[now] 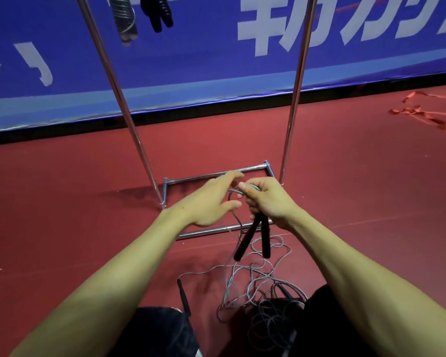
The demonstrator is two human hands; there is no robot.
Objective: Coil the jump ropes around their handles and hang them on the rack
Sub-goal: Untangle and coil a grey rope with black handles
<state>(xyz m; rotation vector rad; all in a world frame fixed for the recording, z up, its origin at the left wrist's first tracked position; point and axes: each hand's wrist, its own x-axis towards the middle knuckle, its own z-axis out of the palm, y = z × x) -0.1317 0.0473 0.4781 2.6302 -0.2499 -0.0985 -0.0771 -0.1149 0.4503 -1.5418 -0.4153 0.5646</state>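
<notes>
Two coiled jump ropes [125,21]: hung on rack [117,91], 11 o'clock; black handles [255,238]: clamped together in right hand [265,199], centre, grey cord [231,194] barely wound; left hand [211,202]: fingers spread, beside cord; tangled ropes [263,292]: left uncoiled on floor [88,202], 6 o'clock.

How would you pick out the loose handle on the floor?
Below the chrome rack base lies a grey rope tangle on the red floor. The handle lies alone at its left edge, unlike the pair the right hand grips.
</notes>
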